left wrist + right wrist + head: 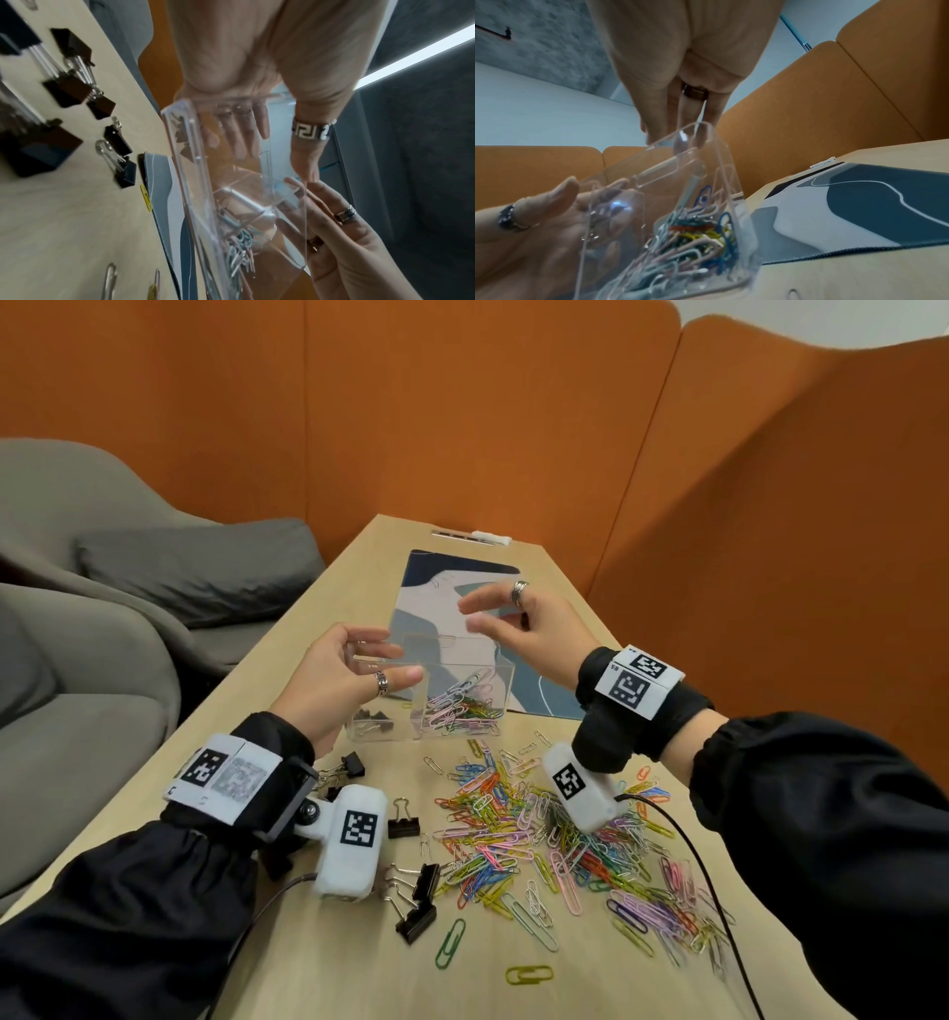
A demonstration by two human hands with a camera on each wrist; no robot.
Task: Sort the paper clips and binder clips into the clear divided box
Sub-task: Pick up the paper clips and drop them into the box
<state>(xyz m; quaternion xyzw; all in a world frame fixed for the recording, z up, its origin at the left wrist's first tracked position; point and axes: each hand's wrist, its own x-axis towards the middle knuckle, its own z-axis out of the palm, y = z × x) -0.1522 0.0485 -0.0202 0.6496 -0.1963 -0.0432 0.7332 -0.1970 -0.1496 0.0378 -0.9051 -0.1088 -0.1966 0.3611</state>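
Note:
The clear divided box (506,695) stands mid-table with its clear lid (436,647) raised. Coloured paper clips (462,711) fill its right compartment, and black binder clips (375,716) lie in the left one. My left hand (395,662) holds the lid's left edge, fingers behind and thumb in front. In the left wrist view the left hand (275,162) has its fingers (239,132) showing through the lid (282,233). My right hand (475,616) pinches the lid's top right corner, as the right wrist view shows it (677,130) on the lid (706,162).
A big loose pile of paper clips (539,839) covers the near table. Loose binder clips (403,824) lie near the left front. A patterned desk mat (534,685) lies behind the box. Grey sofa (102,608) left, orange partition (462,428) behind. A cable (693,855) trails from the right wrist.

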